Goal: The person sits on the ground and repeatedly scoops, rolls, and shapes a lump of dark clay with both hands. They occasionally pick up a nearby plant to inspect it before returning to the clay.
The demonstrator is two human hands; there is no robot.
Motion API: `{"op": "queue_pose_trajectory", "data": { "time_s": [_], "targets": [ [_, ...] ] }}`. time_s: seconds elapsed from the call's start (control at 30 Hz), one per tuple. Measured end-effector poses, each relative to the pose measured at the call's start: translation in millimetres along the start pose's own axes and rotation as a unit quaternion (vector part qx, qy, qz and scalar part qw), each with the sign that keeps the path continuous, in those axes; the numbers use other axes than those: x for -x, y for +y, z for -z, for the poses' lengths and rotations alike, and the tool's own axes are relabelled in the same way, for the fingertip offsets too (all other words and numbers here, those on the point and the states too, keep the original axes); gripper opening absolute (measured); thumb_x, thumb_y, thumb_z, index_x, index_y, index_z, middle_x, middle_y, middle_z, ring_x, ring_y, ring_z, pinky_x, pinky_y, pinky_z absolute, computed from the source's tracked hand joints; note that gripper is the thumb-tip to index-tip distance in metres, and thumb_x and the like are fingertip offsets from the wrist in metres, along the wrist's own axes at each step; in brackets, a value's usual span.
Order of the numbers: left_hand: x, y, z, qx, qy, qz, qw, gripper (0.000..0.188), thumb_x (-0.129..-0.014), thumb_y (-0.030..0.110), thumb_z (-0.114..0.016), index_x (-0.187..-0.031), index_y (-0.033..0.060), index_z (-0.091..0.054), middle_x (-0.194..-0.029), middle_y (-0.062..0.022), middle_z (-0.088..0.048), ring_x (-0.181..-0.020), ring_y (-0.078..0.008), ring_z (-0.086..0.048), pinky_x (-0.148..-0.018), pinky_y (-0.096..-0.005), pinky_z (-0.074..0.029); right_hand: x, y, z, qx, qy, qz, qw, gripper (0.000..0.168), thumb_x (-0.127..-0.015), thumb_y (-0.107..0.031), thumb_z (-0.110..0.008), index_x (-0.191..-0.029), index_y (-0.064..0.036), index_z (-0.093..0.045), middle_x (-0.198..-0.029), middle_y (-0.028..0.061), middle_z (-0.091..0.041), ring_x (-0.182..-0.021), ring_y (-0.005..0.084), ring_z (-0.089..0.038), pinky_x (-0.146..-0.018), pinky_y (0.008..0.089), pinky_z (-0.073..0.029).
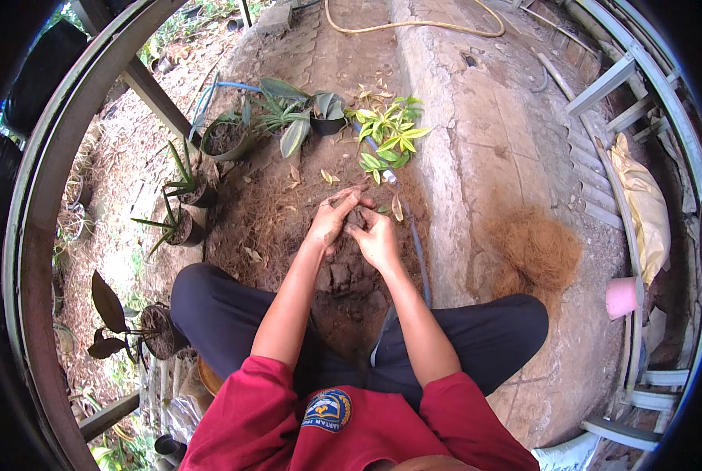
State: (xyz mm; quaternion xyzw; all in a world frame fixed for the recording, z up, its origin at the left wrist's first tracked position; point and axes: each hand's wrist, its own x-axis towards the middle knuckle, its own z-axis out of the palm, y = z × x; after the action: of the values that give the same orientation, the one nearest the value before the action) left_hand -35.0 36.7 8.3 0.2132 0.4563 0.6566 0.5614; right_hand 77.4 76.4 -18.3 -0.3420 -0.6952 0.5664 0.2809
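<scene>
My left hand [332,221] and my right hand [376,236] meet in front of me, fingers curled around a lump of dark, moist soil [355,220]. Part of the lump is hidden by the fingers. Soil smears both hands. Just below them, between my crossed legs, lies a mound of cracked, clay-like soil [342,279]. Loose brown fibre [262,215] is strewn over the ground to the left of the hands. Beyond the fingertips lie cut sprigs with yellow-green leaves [389,132].
Potted plants stand at the left, including a pot [186,229] and a dark-leaved plant [108,303]. A blue hose [417,247] runs right of the mound. A heap of coconut-like fibre [533,250] lies on the concrete, with a pink pot [621,298] and yellowish sack [639,206] farther right.
</scene>
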Motion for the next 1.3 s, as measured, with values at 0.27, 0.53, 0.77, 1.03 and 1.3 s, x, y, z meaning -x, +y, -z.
{"op": "queue_pose_trajectory", "data": {
  "time_s": [0.27, 0.53, 0.77, 1.03, 1.3],
  "targets": [
    [-4.5, -15.9, -0.3, -0.051, 0.022, -0.027, 0.998, 0.057, -0.089, 0.049, -0.039, -0.108, -0.0014, -0.056, -0.105, -0.0098, -0.058, -0.095, -0.0157, -0.052, -0.088, -0.0296, -0.039, -6.4, -7.6, 11.3, -0.136, 0.031, -0.085, 0.987, 0.033, -0.083, -0.016, -0.060, -0.110, 0.003, -0.055, -0.105, 0.0076, -0.059, -0.094, 0.0133, -0.054, -0.083, 0.0243, -0.041],
    [1.8, -15.5, -11.6, -0.046, 0.155, 0.080, 0.984, 0.052, -0.084, 0.045, -0.052, -0.101, -0.0038, -0.055, -0.092, -0.0128, -0.059, -0.072, -0.0173, -0.060, -0.050, -0.0305, -0.053, -1.2, -15.0, 11.2, 0.039, 0.195, 0.048, 0.979, 0.017, -0.081, -0.009, -0.058, -0.094, 0.001, -0.063, -0.085, 0.0105, -0.062, -0.073, 0.0146, -0.059, -0.062, 0.0281, -0.047],
    [-2.7, -21.1, -2.9, -0.156, 0.203, 0.070, 0.964, 0.052, -0.083, 0.044, -0.053, -0.076, -0.0069, -0.060, -0.064, -0.0093, -0.059, -0.059, -0.0168, -0.059, -0.045, -0.0309, -0.052, -5.4, -12.8, 18.3, 0.181, 0.175, 0.047, 0.967, 0.016, -0.079, -0.004, -0.055, -0.090, 0.005, -0.062, -0.070, 0.0139, -0.062, -0.059, 0.0193, -0.060, -0.061, 0.0283, -0.047],
    [-0.8, -5.5, 0.3, -0.059, 0.202, 0.073, 0.975, 0.057, -0.087, 0.051, -0.042, -0.087, -0.0039, -0.059, -0.069, -0.0115, -0.062, -0.057, -0.0206, -0.062, -0.045, -0.0288, -0.049, -10.3, -4.8, 34.2, -0.260, -0.035, -0.134, 0.956, 0.014, -0.083, -0.002, -0.055, -0.095, 0.004, -0.059, -0.080, 0.0076, -0.062, -0.065, 0.0097, -0.055, -0.056, 0.0207, -0.042],
    [-3.3, -8.7, 1.4, 0.062, 0.085, 0.069, 0.992, 0.056, -0.083, 0.045, -0.053, -0.111, -0.0034, -0.046, -0.101, -0.0180, -0.058, -0.083, -0.0235, -0.062, -0.062, -0.0325, -0.054, -19.7, 9.4, 37.7, -0.210, 0.110, -0.134, 0.962, 0.013, -0.084, -0.007, -0.056, -0.092, 0.002, -0.061, -0.074, 0.0035, -0.061, -0.059, 0.0071, -0.051, -0.052, 0.0198, -0.040]
  ]
}}
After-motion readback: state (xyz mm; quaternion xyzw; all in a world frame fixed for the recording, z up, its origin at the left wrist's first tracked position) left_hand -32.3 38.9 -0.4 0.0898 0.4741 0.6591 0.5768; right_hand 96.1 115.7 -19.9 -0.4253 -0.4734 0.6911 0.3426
